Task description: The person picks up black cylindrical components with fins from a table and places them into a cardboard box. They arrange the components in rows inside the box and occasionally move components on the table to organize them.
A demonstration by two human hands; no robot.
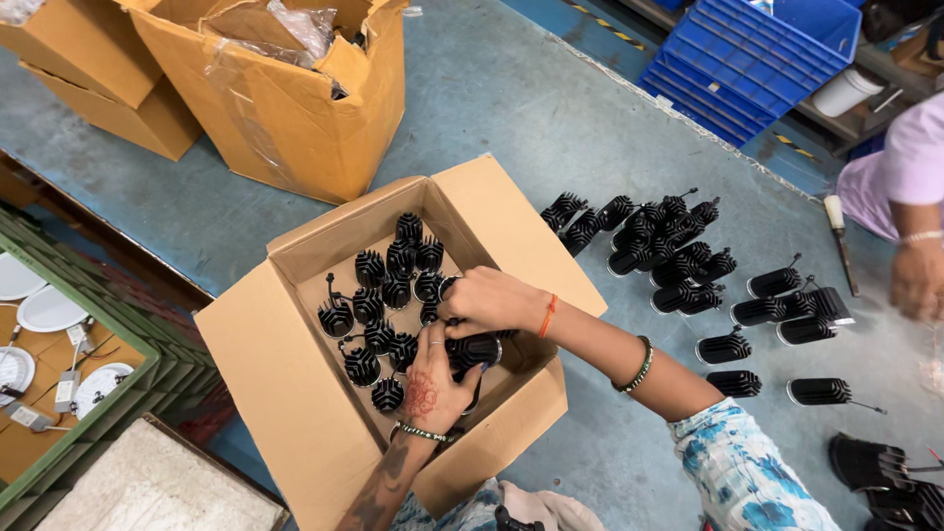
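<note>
Gripping one black finned heat sink (475,350) together, the left hand (430,390) and right hand (489,301) close around it inside the cardboard box (285,393).

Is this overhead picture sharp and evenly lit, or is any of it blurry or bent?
Head view: soft, even light with faint shadows; the hands and black finned parts in the open box look sharp; the co-worker's hand at the right edge is slightly blurred; wide-lens bending shows toward the corners.
</note>
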